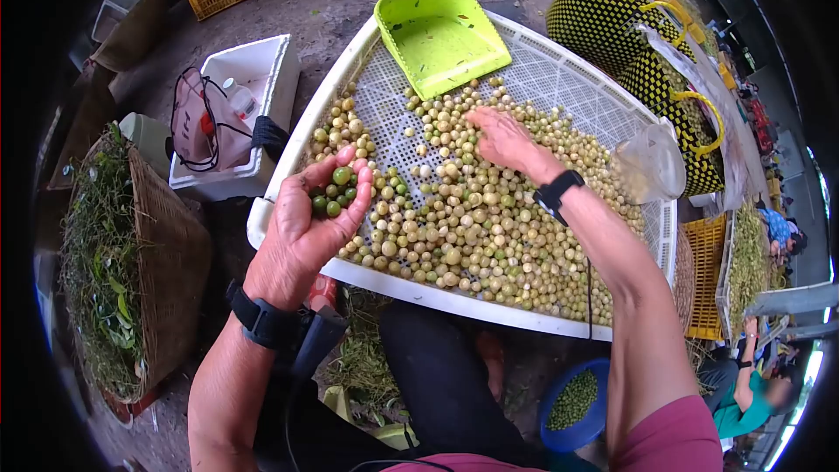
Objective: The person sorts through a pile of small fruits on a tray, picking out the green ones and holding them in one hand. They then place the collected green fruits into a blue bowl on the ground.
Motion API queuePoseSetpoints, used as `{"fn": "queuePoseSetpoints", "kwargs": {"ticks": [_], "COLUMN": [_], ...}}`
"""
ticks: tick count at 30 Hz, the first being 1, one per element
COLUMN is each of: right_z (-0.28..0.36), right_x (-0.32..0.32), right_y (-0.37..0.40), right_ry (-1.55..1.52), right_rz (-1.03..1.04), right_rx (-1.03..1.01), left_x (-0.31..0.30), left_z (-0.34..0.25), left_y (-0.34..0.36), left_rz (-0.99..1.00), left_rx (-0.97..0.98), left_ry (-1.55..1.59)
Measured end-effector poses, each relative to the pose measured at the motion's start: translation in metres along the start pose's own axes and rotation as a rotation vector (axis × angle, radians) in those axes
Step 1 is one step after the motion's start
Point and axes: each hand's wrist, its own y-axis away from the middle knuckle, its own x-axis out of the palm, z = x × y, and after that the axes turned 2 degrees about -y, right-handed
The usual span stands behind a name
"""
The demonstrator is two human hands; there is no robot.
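Several round green fruits [332,194] lie in my left hand [306,218], which is palm up with its fingers curled around them. My left hand is over the near left part of a white perforated tray [398,284]. Small round pale yellow-green fruits [472,227] are spread over much of the tray. My right hand [509,140] is palm down on these fruits near the middle, fingers stretched toward the left and touching them. Any fruit under its fingertips is hidden. A lime-green dustpan [441,35] rests on the tray's far part, beyond my right hand.
A clear plastic container [651,164] lies at the tray's right side. Yellow-black woven bags [594,13] stand beyond it. At left are a foam box [284,79] and a wicker basket [170,271] of stems. A blue basin [549,424] with green fruits sits below. Another person [752,402] is at right.
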Motion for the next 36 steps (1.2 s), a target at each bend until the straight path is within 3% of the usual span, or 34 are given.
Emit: {"fn": "queuePoseSetpoints", "kwargs": {"ticks": [3,8,12,15,16,19,20,23,28,34,36], "right_z": [0.019,0.040,0.042,0.036,0.029,0.021,0.022,0.040,0.041,0.044,0.048], "right_x": [-0.037,-0.004,0.008,-0.012,-0.015,-0.014,-0.009,0.007,0.005,0.002,0.005], "right_y": [-0.018,-0.029,-0.033,-0.038,-0.038,-0.031,-0.033,-0.041,-0.044,-0.035,-0.034], "right_ry": [-0.066,-0.277,-0.183,-0.200,-0.166,0.009,-0.086,-0.253,-0.074,-0.118,-0.132], "right_rz": [0.473,0.005,0.102,0.230,0.190,0.032,0.036,0.143,0.310,0.338,0.339], "right_rx": [0.151,0.028,-0.058,0.166,0.227,0.083,0.087,0.112,-0.023,-0.064,0.007], "left_x": [0.002,0.005,0.005,0.005,0.005,0.002,0.002,0.003,0.002,0.002,0.001], "left_z": [0.005,0.009,0.010,0.009,0.009,0.008,0.008,0.012,0.014,0.015,0.016], "left_y": [0.002,0.000,0.002,0.002,0.003,0.000,0.000,0.003,0.000,0.000,0.000], "left_rz": [-0.027,-0.036,-0.046,-0.044,-0.045,-0.022,-0.019,-0.023,-0.042,-0.045,-0.044], "left_rx": [0.013,-0.001,0.001,-0.001,0.003,-0.019,-0.018,-0.013,-0.024,-0.022,-0.022], "left_ry": [-0.011,-0.020,-0.013,-0.010,-0.007,-0.006,-0.004,-0.004,-0.032,-0.028,-0.030]}}
